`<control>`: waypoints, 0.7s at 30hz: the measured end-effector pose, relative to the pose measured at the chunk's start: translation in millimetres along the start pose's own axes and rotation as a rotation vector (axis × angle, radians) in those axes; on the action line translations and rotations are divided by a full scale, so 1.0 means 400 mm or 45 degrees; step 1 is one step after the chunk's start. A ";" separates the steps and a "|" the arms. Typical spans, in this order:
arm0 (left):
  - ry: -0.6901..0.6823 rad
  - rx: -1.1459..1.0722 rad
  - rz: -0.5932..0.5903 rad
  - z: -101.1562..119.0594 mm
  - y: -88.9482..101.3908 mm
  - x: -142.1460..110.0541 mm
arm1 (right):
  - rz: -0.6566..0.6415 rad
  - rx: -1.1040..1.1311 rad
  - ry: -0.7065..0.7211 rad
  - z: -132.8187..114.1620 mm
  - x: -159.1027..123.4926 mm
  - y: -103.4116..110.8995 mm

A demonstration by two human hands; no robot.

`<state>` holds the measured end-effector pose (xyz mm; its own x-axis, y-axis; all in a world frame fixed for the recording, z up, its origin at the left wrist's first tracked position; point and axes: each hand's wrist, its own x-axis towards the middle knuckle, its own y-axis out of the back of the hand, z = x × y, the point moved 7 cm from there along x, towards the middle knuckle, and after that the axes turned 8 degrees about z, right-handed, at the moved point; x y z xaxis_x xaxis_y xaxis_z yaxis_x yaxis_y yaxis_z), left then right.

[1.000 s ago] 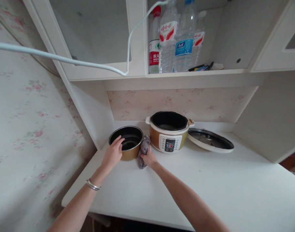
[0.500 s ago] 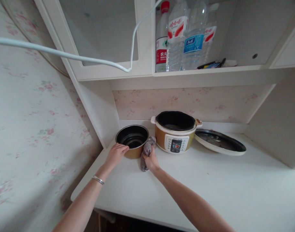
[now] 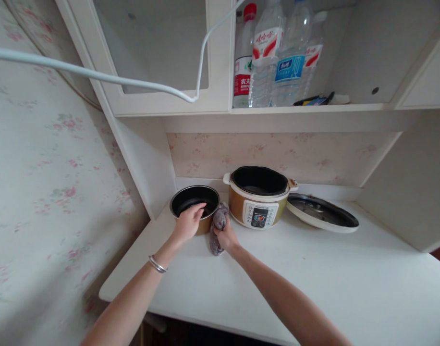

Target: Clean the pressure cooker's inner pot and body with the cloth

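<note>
One white cable (image 3: 126, 82) runs in from the left edge, before floral wallpaper (image 3: 68, 122) and a cupboard door (image 3: 220, 72) with a glass pane. Below it, the left hand (image 3: 187, 225), with a silver bracelet (image 3: 158, 264) at its wrist, reaches over the near rim of a round inner pot (image 3: 191, 196), black inside and gold outside. Its fingers lie together over the opening; I cannot tell whether this grip is closed on the rim or only above it. The pot stands upright at the back left of the white bench (image 3: 331, 269). Just beside the pot's right side, the right hand (image 3: 227, 236) has its grip closed around a bunched grey cloth (image 3: 216, 233). Next comes a gold and white electric cooker (image 3: 238, 204), lid off, its control panel (image 3: 262, 215) facing forward. Above it, four clear plastic bottles (image 3: 266, 81) stand on a shelf (image 3: 349, 108). At the cooker's right, the lid (image 3: 324, 213) lies tilted, dark inner side up.
</note>
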<state>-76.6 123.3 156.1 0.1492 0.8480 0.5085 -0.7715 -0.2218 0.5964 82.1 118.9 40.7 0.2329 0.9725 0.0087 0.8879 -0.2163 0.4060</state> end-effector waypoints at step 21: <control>-0.433 0.552 -0.161 -0.047 0.008 -0.049 | 0.080 -0.062 -0.049 0.000 -0.023 0.008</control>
<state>-93.5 115.1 136.4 0.4703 0.6942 0.5449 -0.4207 -0.3664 0.8299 82.9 109.2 42.0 0.3037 0.9528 0.0011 0.8509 -0.2717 0.4496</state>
